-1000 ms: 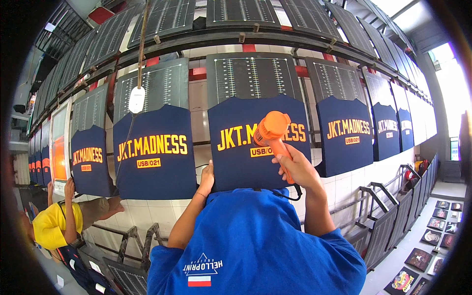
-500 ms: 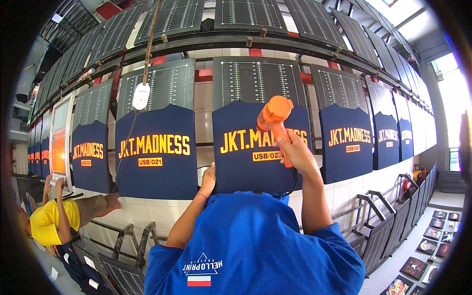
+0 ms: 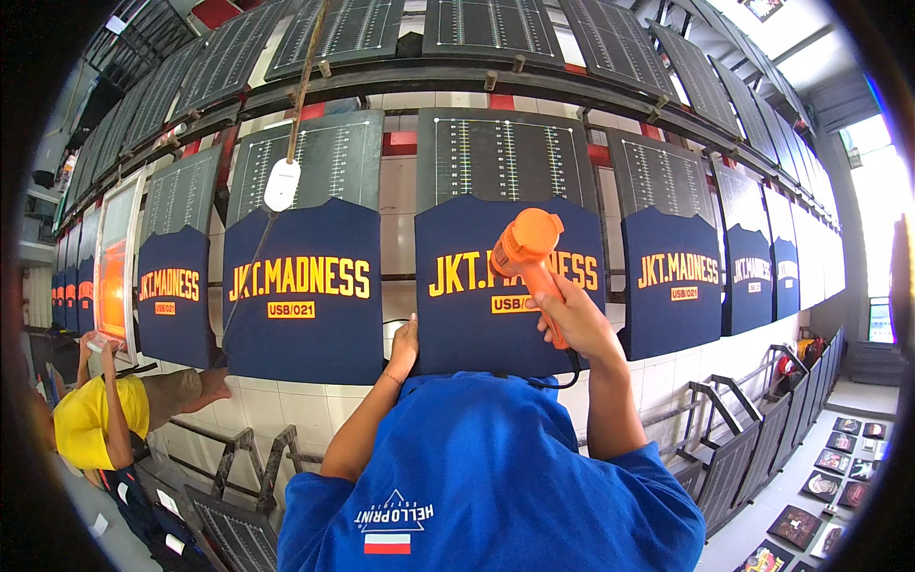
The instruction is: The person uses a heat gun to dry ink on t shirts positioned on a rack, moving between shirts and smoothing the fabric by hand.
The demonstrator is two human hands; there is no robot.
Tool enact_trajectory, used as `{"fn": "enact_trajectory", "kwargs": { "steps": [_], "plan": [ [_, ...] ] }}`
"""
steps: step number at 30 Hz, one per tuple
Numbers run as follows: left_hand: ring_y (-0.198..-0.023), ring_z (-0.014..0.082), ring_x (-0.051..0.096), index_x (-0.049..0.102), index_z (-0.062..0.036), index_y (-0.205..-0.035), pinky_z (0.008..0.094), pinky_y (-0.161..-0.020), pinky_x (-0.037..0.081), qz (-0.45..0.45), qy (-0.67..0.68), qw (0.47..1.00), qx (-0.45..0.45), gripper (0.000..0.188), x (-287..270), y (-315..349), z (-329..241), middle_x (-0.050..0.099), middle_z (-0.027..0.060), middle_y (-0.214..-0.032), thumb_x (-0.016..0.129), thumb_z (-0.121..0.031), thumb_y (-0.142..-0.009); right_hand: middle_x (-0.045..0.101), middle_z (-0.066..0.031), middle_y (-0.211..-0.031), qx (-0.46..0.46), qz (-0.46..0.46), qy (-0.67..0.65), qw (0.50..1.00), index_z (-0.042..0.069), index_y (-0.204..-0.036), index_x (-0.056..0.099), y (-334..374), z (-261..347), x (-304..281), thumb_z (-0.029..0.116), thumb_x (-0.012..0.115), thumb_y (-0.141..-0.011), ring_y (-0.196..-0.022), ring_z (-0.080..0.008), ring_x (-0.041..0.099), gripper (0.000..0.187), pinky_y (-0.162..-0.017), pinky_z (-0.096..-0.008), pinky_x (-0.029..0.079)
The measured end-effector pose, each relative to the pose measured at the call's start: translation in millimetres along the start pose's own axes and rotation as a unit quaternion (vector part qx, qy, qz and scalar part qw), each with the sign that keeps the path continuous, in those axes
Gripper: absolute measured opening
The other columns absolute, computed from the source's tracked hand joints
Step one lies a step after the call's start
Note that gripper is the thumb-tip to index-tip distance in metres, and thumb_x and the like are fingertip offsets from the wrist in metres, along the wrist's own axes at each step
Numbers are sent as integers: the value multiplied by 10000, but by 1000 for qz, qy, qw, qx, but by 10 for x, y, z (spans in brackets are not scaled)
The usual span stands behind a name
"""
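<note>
Dryer (image 3: 530, 250) slants in right hand (image 3: 581, 324), barrel (image 3: 526, 236) upper left, handle (image 3: 542, 282) lower right.

An orange blow dryer (image 3: 530, 238) tilts over a printed navy fabric panel (image 3: 467, 329).

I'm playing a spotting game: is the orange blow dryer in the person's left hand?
No, the right hand grips the orange blow dryer by its handle.

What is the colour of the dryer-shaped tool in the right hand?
The dryer-shaped tool in the right hand is orange; the head view shows it best.
</note>
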State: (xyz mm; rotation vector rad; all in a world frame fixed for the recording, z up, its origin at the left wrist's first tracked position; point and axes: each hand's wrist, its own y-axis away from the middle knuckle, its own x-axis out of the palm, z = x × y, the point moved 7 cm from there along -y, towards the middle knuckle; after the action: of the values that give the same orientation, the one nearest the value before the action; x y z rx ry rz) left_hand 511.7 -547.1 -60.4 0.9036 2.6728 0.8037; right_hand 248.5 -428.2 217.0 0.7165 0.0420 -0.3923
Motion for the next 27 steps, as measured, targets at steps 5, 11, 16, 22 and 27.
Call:
{"fn": "enact_trajectory", "kwargs": {
  "steps": [5,11,16,22,27],
  "plan": [
    [-841,142,630,687,67,-1029,285,-810,498,-11,1,1000,3,593,6,76,-134,709,102,-936,352,-419,-1087,640,-67,-971,-37,-7,-23,999,-35,-1307,483,-151,115,53,215,502,-1014,-659,-71,560,386,-560,-220,506],
    [-905,173,624,667,78,-1069,315,-860,489,15,-47,999,-9,651,14,112,-205,700,128,-1003,306,-463,-1085,633,-60,-961,-58,-10,-36,998,-34,-1305,481,-240,216,73,211,501,-1009,-661,-70,560,384,-548,-213,503],
    [-1104,236,590,601,85,-1219,337,-1002,436,16,44,999,0,760,12,-27,43,645,175,-1196,222,-554,-1064,633,-60,-962,-45,-9,-42,998,-34,-1310,480,-209,198,77,214,503,-1010,-656,-71,560,389,-538,-212,502],
    [-1189,258,569,552,94,-1300,336,-1052,413,76,10,996,48,753,109,57,-126,614,185,-1280,247,-552,-1061,637,-64,-979,-10,-1,-1,1000,-39,-1308,484,-55,127,102,223,503,-1015,-648,-74,565,394,-539,-223,506],
    [-1142,244,589,568,100,-1267,330,-1020,430,78,-11,995,68,681,148,183,-330,638,172,-1235,319,-501,-1067,648,-66,-984,11,5,16,1000,-37,-1293,491,113,69,139,226,496,-1016,-640,-76,567,382,-540,-231,508]
  ]
}}
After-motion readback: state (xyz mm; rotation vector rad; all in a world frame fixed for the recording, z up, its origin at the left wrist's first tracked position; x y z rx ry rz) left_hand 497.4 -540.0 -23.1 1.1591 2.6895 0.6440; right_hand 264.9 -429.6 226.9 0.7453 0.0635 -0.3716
